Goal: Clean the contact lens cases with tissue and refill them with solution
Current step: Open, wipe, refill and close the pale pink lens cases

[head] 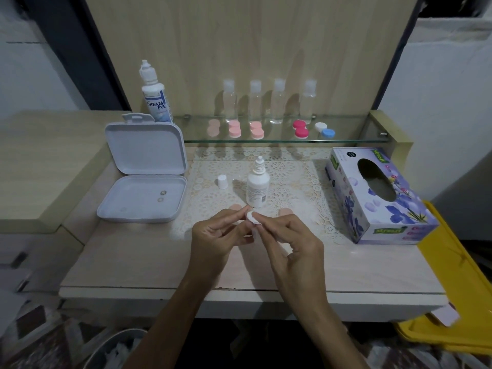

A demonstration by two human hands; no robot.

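Note:
My left hand and my right hand meet above the table's middle, both pinching a small white lens case; a bit of white tissue shows between the fingers. Two peach caps lie on the lace mat just behind my hands. An uncapped solution bottle stands upright behind them, its white cap to the left. The tissue box lies at the right.
An open white box with two lenses inside sits at the left. A glass shelf holds several coloured lens cases, clear bottles and a large solution bottle. A yellow bin is at the right, a waste bin below.

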